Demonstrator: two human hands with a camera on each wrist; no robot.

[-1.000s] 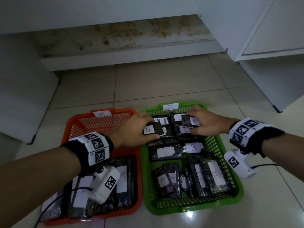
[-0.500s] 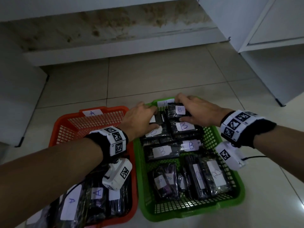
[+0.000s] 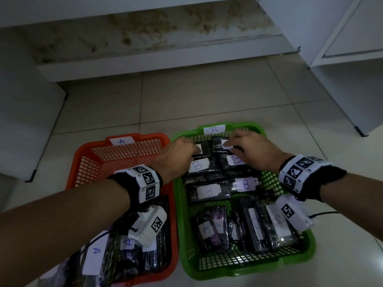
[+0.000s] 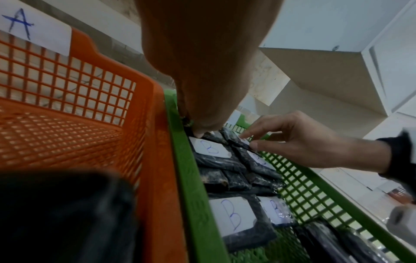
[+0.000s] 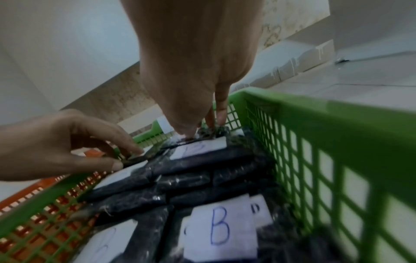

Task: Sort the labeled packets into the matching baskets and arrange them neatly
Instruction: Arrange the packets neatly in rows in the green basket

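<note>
A green basket [image 3: 179, 204] labelled B stands on the right, and an orange basket [image 3: 153, 136] labelled A on the left. Several black packets with white B labels [image 3: 208, 191] lie in rows in the green one. My left hand [image 3: 194, 149] pinches a black B packet [image 3: 205, 148] at the far left corner of the green basket. My right hand [image 3: 228, 147] pinches another black packet [image 3: 217, 142] beside it, against the far wall. In the left wrist view the right hand's thumb and fingertips [image 4: 254, 146] grip that packet's edge. Both packets touch the row below them.
Black A-labelled packets [image 3: 95, 253] fill the near end of the orange basket; its far half shows bare mesh. White cabinets [image 3: 342, 38] stand at the right and a low white ledge [image 3: 145, 63] ahead. Tiled floor [image 3: 196, 96] surrounds the baskets.
Both hands have carried their packets from above the middle of the green basket to its far wall and lowered them there. The head view has tilted down.
</note>
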